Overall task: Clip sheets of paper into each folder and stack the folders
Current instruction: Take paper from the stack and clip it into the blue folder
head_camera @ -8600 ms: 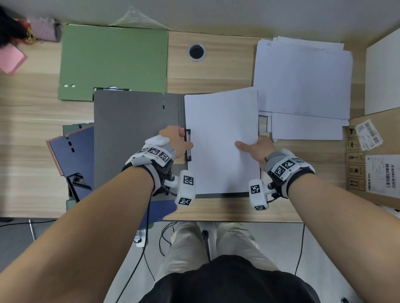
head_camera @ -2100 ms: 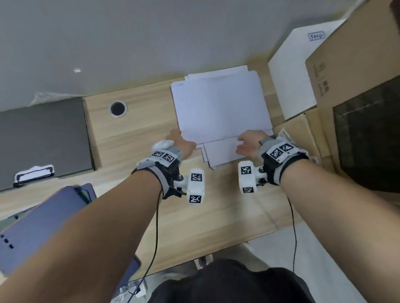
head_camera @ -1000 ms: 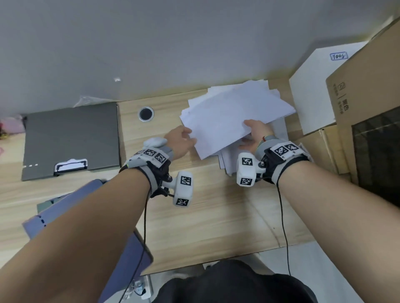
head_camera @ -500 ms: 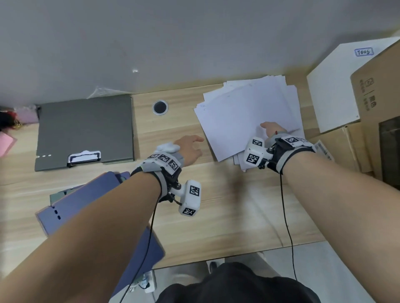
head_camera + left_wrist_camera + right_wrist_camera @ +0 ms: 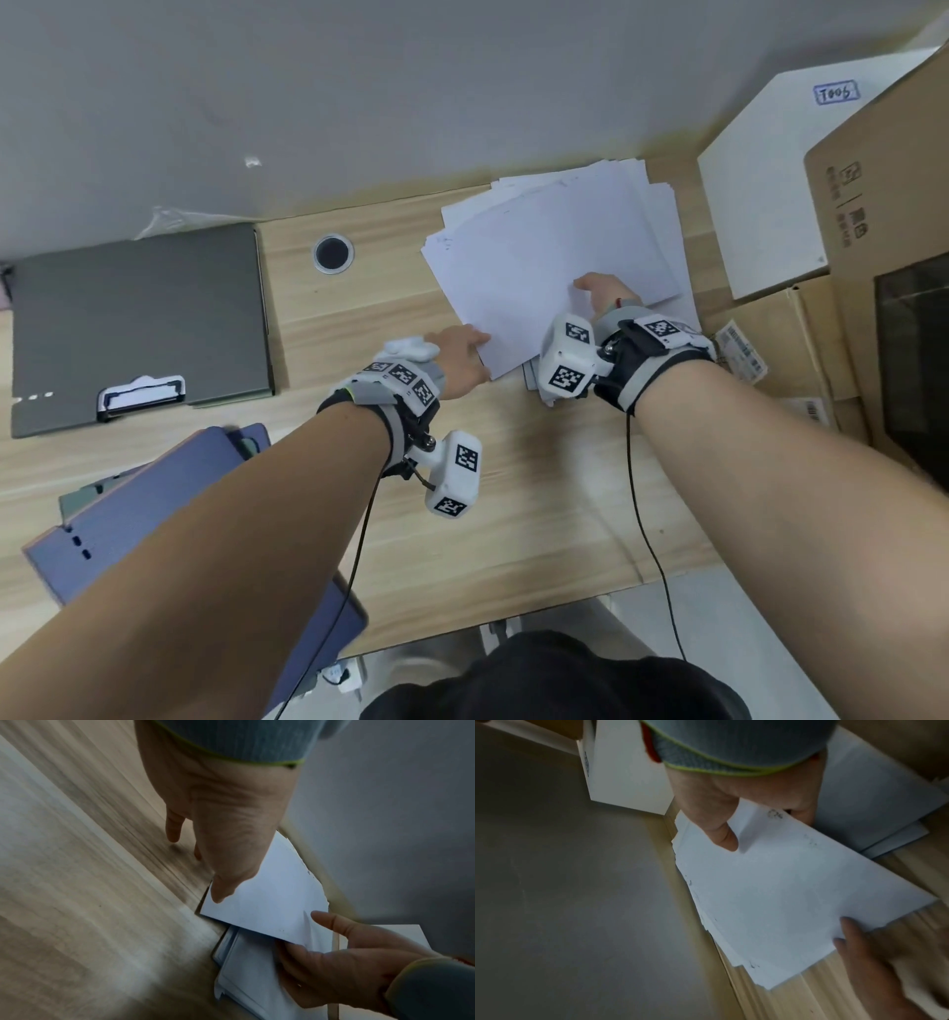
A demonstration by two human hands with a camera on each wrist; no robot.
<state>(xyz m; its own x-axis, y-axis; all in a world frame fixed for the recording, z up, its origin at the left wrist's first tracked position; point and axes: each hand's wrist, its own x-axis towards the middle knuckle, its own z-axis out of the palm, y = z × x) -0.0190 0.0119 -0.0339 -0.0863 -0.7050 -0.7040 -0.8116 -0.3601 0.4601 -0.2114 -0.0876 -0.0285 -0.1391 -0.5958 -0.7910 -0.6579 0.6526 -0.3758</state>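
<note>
A loose pile of white paper (image 5: pixel 662 205) lies at the back right of the wooden table (image 5: pixel 513 539). My right hand (image 5: pixel 590 293) pinches a few top sheets (image 5: pixel 539 288) at their near edge, thumb on top and fingers beneath, lifting them off the pile (image 5: pixel 239 963). My left hand (image 5: pixel 477 349) touches the near-left corner of those sheets (image 5: pixel 272 902), thumb on the corner, fingers straight towards the table. A shut grey folder (image 5: pixel 138 318) with a metal clip (image 5: pixel 141 395) lies at the back left. A blue folder (image 5: pixel 154 514) sits near left, partly under my left forearm.
A white box (image 5: pixel 760 195) and brown cardboard boxes (image 5: pixel 883 205) crowd the right end of the table. A round cable hole (image 5: pixel 333 253) lies between the grey folder and the paper. The wall runs close behind. A green folder edge shows beneath the blue folder.
My left hand has moved right from the bare table to the corner of the lifted sheets. My right hand keeps its pinch and has drawn the sheets slightly nearer.
</note>
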